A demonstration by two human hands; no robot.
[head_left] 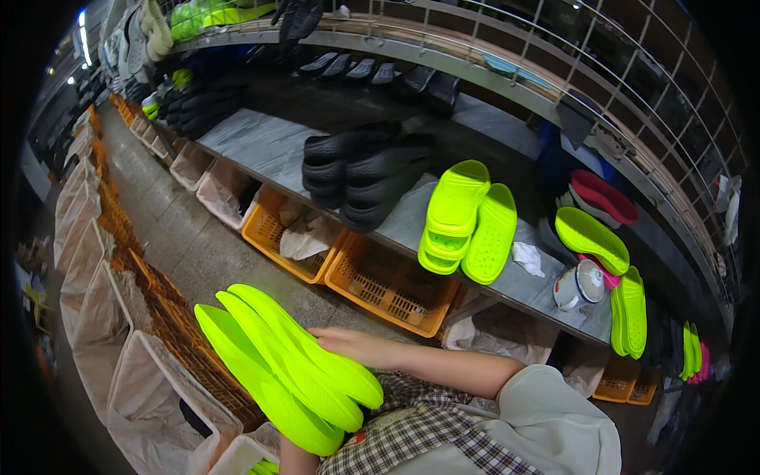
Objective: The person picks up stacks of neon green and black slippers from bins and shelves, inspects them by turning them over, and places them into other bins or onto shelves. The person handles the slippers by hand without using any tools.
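A bundle of several neon yellow-green slippers (289, 372) is held in front of my body, soles and sides showing, stacked against each other. My right hand (344, 345) grips the bundle's edge nearest the workbench, with its fingers partly hidden behind the slippers. My left forearm (297, 457) comes up from below and ends under the same bundle, so the left hand itself is hidden. On the grey workbench (265, 146) stand more neon slippers (459, 198), stacked upright, and beside them a group of black slippers (364, 174).
Orange crates (392, 289) sit under the bench. White-lined bins (150, 388) line the left side. On the bench are a white mug-like can (578, 285), a crumpled white scrap (528, 258) and loose neon soles (592, 237). A wire-mesh shelf (475, 32) runs above.
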